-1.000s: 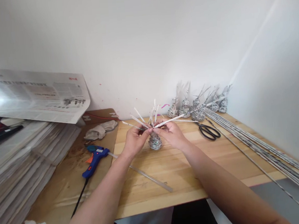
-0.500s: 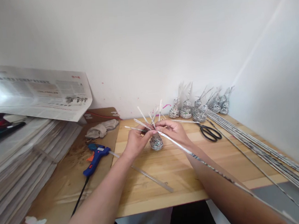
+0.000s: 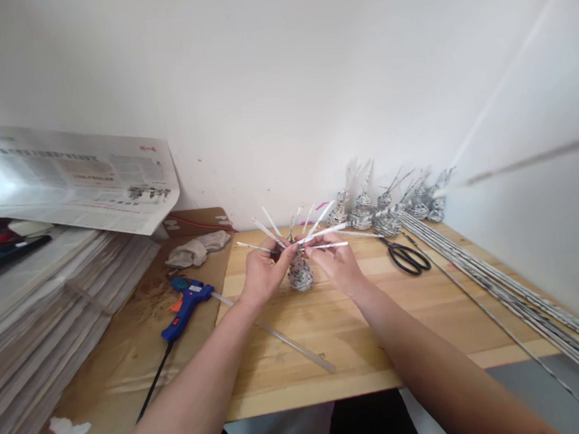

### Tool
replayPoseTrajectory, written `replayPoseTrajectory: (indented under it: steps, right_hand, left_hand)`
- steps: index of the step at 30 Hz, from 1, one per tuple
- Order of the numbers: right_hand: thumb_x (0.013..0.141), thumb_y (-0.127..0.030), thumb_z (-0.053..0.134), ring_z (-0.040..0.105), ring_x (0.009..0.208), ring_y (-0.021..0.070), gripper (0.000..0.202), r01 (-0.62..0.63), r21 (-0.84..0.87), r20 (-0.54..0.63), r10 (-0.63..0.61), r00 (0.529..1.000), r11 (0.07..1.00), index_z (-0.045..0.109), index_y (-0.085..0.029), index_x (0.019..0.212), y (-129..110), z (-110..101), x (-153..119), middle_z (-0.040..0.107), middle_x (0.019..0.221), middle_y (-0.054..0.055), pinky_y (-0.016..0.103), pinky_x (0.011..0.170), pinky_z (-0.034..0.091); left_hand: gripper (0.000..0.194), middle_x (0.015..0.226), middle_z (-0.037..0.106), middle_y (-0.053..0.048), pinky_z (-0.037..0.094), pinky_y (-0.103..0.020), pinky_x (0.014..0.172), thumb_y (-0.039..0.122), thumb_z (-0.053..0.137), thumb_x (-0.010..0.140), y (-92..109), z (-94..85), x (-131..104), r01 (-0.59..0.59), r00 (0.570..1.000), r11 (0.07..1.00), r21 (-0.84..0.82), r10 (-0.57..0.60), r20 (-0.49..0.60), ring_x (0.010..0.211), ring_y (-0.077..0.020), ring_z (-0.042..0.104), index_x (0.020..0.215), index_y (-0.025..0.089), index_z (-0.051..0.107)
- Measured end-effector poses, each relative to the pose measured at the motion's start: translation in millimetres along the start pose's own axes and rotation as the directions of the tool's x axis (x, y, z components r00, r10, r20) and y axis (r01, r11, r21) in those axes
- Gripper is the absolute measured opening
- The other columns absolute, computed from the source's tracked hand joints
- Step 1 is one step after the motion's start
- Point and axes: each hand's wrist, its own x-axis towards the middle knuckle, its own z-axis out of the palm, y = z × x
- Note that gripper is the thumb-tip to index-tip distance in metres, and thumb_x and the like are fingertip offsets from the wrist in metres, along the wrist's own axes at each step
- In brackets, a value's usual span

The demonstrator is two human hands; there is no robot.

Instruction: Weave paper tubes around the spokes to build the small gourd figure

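Observation:
A small woven paper gourd (image 3: 301, 274) stands upright on the wooden table, with several white paper sticks fanning out of its top. My left hand (image 3: 266, 269) is closed round the gourd's neck, thumb and fingers pinching at the base of the sticks. On the other side, my right hand (image 3: 336, 260) pinches a short stick that points right, close against the neck. A long paper strand (image 3: 355, 223) leaves the neck between my hands and runs to the right and up, blurred at its far end. The fingers behind the gourd are partly hidden.
Finished woven gourds (image 3: 362, 211) line the wall at the right. Black scissors (image 3: 409, 258) lie before them, beside a bundle of long paper sticks (image 3: 495, 284). At left are a blue glue gun (image 3: 186, 310), a cloth (image 3: 196, 250) and stacked paper (image 3: 51, 316). A glue stick (image 3: 297, 348) lies in front.
The long strand has swung from the lower right, over my right forearm, up to the right above it. My right hand has shifted slightly down, and the short sticks are spread wider.

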Motion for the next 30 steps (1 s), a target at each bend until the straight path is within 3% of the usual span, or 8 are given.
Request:
replayPoseTrajectory:
  steps: [5,10,17,20,26,30]
  right_hand:
    - [0.077,-0.027,0.067,0.066,0.088,0.0186,0.009,-0.002,0.058,0.057,-0.001,0.998,0.998,0.065,-0.02,0.082,3,-2,1,0.07,0.091,0.003,0.036,0.085,0.053]
    - [0.075,-0.026,0.069,0.065,0.087,0.0166,0.013,0.018,0.093,0.065,-0.024,0.998,0.996,0.065,-0.021,0.086,7,-2,3,0.07,0.089,0.002,0.033,0.085,0.053]
    - [0.072,-0.045,0.076,0.065,0.075,0.0158,0.034,-0.007,0.134,-0.107,0.021,0.994,0.991,0.053,-0.022,0.081,10,-1,5,0.065,0.081,0.001,0.033,0.074,0.059]
    - [0.073,-0.046,0.075,0.066,0.075,0.0161,0.035,-0.002,0.134,-0.13,0.019,0.991,0.991,0.053,-0.024,0.092,11,-1,6,0.066,0.084,0.0,0.033,0.071,0.06]
    - [0.075,-0.044,0.073,0.064,0.072,0.0156,0.028,-0.011,-0.002,-0.106,0.011,0.994,1.0,0.065,-0.022,0.091,15,-3,5,0.069,0.084,0.002,0.032,0.07,0.058]
    - [0.082,-0.038,0.068,0.059,0.071,0.0165,0.016,0.131,-0.345,-0.111,-0.179,0.978,0.93,0.071,-0.023,0.088,11,-8,4,0.067,0.083,0.003,0.032,0.066,0.051]
  left_hand:
    - [0.024,0.083,0.074,-0.004,0.047,-0.024,0.061,0.039,0.068,0.08,4,0.4,1,-0.003,1.0,0.998,-0.06,0.002,-0.014,0.069,-0.0146,0.063,0.088,0.017,0.073]
    - [0.022,0.083,0.075,-0.004,0.049,-0.025,0.062,0.036,0.068,0.081,0,-0.3,2,-0.015,1.0,0.996,-0.087,0.013,-0.023,0.07,-0.0153,0.064,0.088,0.017,0.075]
    - [0.021,0.088,0.076,-0.006,0.05,-0.027,0.065,0.035,0.066,0.083,-3,-3.0,0,-0.079,0.997,0.996,-0.031,0.079,0.006,0.074,-0.0172,0.066,0.091,0.017,0.075]
    - [0.021,0.088,0.076,-0.006,0.05,-0.026,0.066,0.034,0.064,0.084,-6,-3.3,0,-0.1,0.995,0.995,-0.015,0.1,0.029,0.075,-0.0169,0.066,0.092,0.018,0.075]
    - [0.02,0.091,0.076,-0.007,0.052,-0.028,0.072,0.033,0.064,0.086,-8,-5.1,3,-0.112,0.99,0.993,-0.03,0.115,0.083,0.079,-0.0175,0.067,0.093,0.017,0.074]
    - [0.019,0.087,0.076,-0.005,0.051,-0.027,0.068,0.034,0.072,0.079,-5,-6.7,4,-0.09,0.991,0.996,0.006,0.089,0.098,0.075,-0.017,0.066,0.091,0.019,0.074]
